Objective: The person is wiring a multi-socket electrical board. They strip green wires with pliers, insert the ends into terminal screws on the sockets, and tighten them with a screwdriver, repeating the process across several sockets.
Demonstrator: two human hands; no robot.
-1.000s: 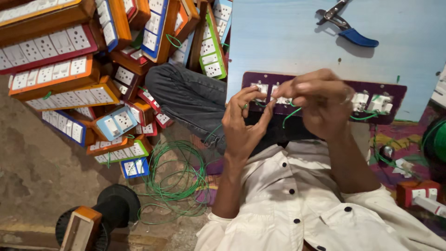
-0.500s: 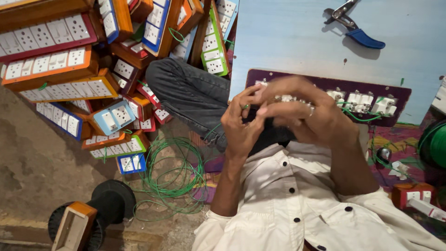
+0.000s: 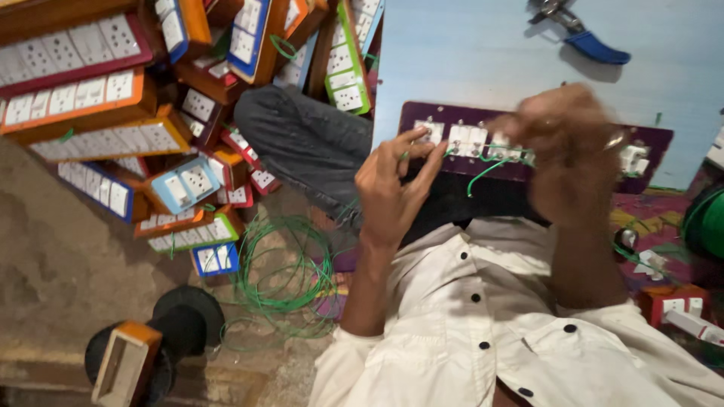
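Fingers of the left hand are spread and slightly curled, their tips resting on the near long edge of a purple switch panel and pinching nothing that can be made out. On the right hand the fingers look bunched over the middle of that panel, but motion blur hides them, so whether they grip anything cannot be told. A green wire loops out from under this hand, just below the row of white switches.

The panel lies across the person's lap, its far long edge against a pale blue board. Most of that board beyond the panel is bare, with only blue-handled pliers near its far right corner, partly cut off by the top of the frame. To the left of the hands room is tight: a stack of coloured switch boards crowds in beside a knee in grey trousers.

The right end of the panel shows past the blurred hand; its middle is hidden. A green round object at the right edge is cut off and cannot be identified.

Loose coils of green wire lie on a rough, sandy floor beside a black reel and an orange box. A white shirt fills the lower view.
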